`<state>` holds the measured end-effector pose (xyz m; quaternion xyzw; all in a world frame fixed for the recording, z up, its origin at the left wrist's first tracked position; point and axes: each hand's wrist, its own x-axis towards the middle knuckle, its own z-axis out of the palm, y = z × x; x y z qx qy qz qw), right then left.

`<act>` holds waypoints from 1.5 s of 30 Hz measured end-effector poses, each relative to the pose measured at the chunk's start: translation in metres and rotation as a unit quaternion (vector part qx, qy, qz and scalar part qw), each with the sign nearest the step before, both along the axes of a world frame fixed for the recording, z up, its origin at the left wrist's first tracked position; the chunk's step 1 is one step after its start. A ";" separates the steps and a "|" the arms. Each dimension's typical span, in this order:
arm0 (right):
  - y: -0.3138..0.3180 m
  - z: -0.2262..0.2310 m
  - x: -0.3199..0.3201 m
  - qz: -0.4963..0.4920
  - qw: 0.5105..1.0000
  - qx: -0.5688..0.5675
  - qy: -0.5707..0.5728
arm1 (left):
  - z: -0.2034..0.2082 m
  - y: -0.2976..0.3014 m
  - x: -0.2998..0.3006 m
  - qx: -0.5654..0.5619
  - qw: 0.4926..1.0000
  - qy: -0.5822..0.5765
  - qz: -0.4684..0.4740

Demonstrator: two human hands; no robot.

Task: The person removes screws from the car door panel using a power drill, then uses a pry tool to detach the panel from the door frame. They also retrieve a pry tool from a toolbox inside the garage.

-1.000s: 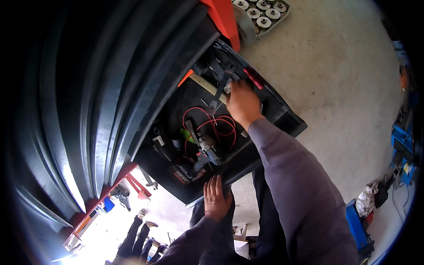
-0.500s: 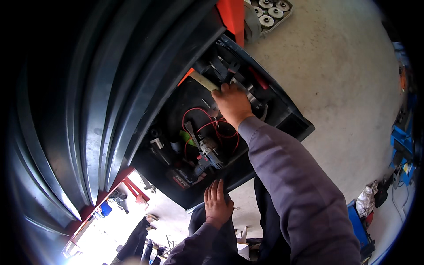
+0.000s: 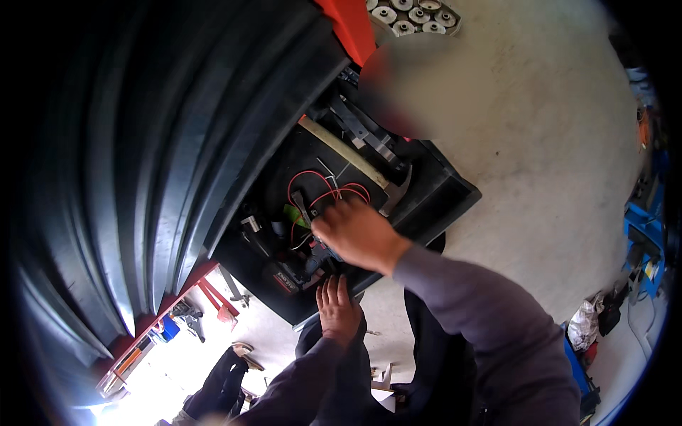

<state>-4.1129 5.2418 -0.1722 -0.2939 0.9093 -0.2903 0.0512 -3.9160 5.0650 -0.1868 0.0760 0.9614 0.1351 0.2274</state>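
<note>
The drawer (image 3: 446,183) has room at its right corner, beside an obstructing hammer (image 3: 344,151).

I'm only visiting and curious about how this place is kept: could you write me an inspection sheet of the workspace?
Surface: open black drawer, with tools inside.
Things at hand: grey power tool, partly hidden by the right hand.
Clutter: wooden-handled tool, grey metal tools and a black tool.
Hands: right, curled over the power tool, grip unclear; left hand resting on the drawer's near edge.
Cables: thin red cord, looped in the drawer.
Surroundings: concrete floor, round metal parts; a blurred patch hides part of the drawer.
</note>
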 end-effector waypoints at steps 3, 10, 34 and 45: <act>0.028 0.115 0.056 -0.029 0.992 -0.120 -0.016 | -0.030 -0.019 0.031 -0.026 0.999 -0.014 0.020; 0.182 0.222 0.248 -0.285 0.936 -0.068 -0.194 | 0.038 0.039 0.001 -0.261 0.964 0.010 0.038; 0.217 0.253 0.295 0.175 0.923 0.214 -0.268 | 0.332 0.108 0.700 0.074 0.475 -0.246 0.841; -0.175 0.325 0.367 0.493 0.832 0.131 -0.219 | 0.250 0.157 0.706 0.214 0.345 -0.122 0.906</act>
